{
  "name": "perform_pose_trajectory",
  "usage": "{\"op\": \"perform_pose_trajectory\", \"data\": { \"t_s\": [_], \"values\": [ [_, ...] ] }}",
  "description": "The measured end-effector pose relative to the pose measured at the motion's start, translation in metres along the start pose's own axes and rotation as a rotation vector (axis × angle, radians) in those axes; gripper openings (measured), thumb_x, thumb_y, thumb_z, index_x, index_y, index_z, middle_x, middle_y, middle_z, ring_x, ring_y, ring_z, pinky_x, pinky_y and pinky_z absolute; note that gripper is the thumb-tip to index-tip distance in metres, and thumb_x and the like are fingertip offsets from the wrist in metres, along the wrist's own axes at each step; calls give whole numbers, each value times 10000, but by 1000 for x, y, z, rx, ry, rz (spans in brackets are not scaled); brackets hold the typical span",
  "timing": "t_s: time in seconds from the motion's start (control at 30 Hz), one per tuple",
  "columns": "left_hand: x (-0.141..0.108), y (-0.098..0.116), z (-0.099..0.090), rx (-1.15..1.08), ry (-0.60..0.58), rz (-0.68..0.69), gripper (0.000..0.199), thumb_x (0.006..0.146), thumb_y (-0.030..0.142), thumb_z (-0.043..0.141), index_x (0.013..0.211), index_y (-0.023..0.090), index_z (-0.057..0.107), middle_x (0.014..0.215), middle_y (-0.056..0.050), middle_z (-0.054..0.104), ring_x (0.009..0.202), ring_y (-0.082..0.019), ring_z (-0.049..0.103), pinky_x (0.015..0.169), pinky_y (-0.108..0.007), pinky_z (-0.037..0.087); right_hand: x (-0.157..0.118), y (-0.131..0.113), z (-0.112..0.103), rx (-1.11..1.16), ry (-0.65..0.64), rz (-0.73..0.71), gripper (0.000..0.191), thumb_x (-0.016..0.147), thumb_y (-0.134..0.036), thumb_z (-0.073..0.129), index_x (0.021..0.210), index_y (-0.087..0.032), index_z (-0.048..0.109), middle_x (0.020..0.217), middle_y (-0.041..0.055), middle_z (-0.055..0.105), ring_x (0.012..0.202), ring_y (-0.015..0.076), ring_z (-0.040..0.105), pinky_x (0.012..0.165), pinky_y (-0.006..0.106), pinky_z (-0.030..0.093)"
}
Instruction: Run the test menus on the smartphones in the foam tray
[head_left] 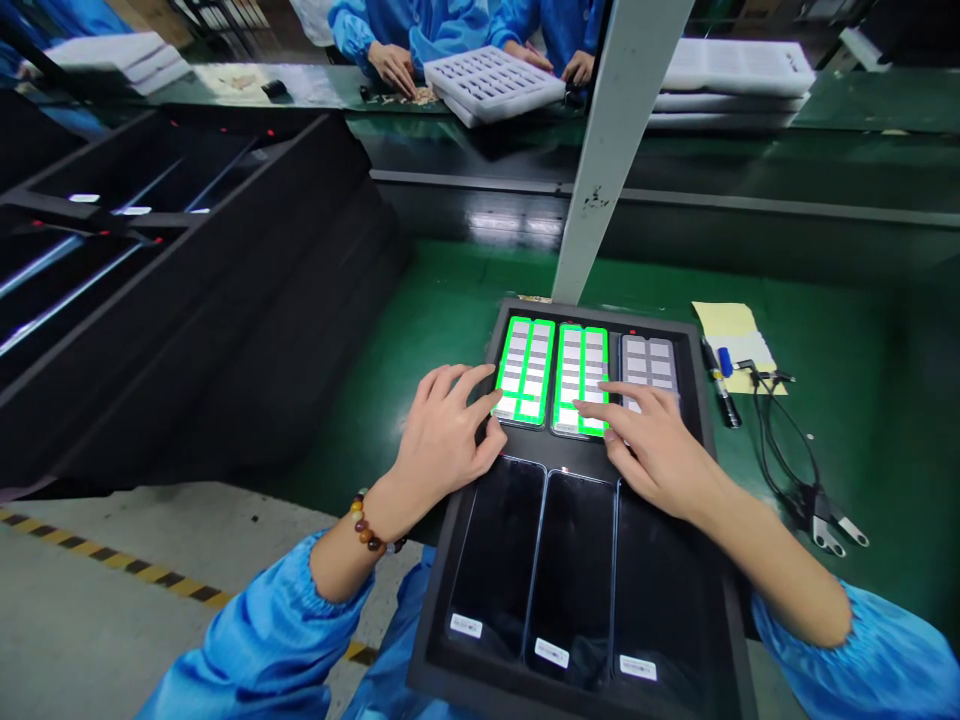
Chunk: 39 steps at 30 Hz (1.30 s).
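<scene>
A grey post [615, 150] stands just beyond the black tray [559, 456] on the green worktop [450, 290]; stacked black trays [300, 270] rise to the left. Right of the tray lie yellow paper [724, 320], a marker [721, 385] and black cables [814, 500]. In the tray's far row, the left phone [527, 370] and middle phone [581, 370] show bright green-edged grids of white blocks, the right phone [649, 362] a dimmer grey grid; three phones [499, 550] in the near row are dark, with white labels at their near ends. All six point lengthwise away from the wearer. The left hand [446, 430], fingers loosely spread, is at the left phone's near-left edge; the right hand [656, 440], also spread, has fingertips over the middle phone's screen
</scene>
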<state>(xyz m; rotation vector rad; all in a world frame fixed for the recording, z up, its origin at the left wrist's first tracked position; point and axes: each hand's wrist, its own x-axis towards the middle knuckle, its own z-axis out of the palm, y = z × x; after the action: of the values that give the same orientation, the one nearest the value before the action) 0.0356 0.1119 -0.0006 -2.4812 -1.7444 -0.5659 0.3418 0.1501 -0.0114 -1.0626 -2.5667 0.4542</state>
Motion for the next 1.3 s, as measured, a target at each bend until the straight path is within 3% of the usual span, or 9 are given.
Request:
{"op": "perform_pose_trajectory", "data": {
  "t_s": [0.13,0.4,0.57,0.67,0.8,1.03,1.13,1.3],
  "values": [
    [6,3,5,-53,-33,37,340,942,196,609,1216,240,805,1472,-94,677,1328,-350,590,1143,-565,505,5,-2,2,10,-5,-20,503,1053,-141,444,1509,-307,576,1365,76,746,1474,320,530,1160,572,386],
    [19,5,10,-165,-136,195,417,940,148,579,1292,261,773,1560,-93,603,1407,-328,549,1191,-541,493,-22,19,-7,-69,55,52,455,1070,-171,459,1487,-304,585,1319,75,756,1443,308,550,1137,558,387],
    [14,6,8,-72,-83,69,413,960,173,573,1318,245,767,1540,-105,619,1378,-342,560,1182,-546,483,-3,14,-4,-66,65,75,428,1071,-180,443,1457,-275,601,1188,81,783,1448,318,542,1144,560,398],
    [8,6,6,11,-28,-41,381,982,201,563,1299,200,774,1533,-130,624,1368,-357,560,1183,-554,474,15,5,2,-47,45,52,416,1071,-179,435,1442,-260,602,1294,84,769,1452,317,538,1160,557,394],
    [8,5,7,71,-54,-118,407,1000,235,555,1358,184,742,1562,-161,588,1379,-376,553,1178,-565,475,30,-2,9,-35,13,-14,395,1060,-167,431,1408,-230,609,1377,88,747,1468,332,522,1158,553,391],
    [22,7,13,-34,-141,-14,471,1000,241,559,1454,232,686,1635,-129,521,1459,-363,496,1233,-550,444,-1,11,-4,-101,53,83,426,1068,-185,432,1448,-261,609,1185,84,789,1458,315,544,1153,547,391],
    [27,11,16,-80,-160,40,491,978,245,592,1462,250,677,1671,-112,489,1497,-353,465,1254,-543,428,-11,17,-9,-117,56,120,445,1074,-192,420,1478,-269,591,1213,86,784,1457,317,543,1149,551,395],
    [24,14,17,-14,-111,-63,457,1007,245,544,1441,234,686,1647,-134,513,1487,-354,490,1251,-551,419,14,13,-3,-71,42,108,412,1085,-206,399,1434,-252,614,1338,90,757,1469,319,523,1168,561,394]
  ]
}}
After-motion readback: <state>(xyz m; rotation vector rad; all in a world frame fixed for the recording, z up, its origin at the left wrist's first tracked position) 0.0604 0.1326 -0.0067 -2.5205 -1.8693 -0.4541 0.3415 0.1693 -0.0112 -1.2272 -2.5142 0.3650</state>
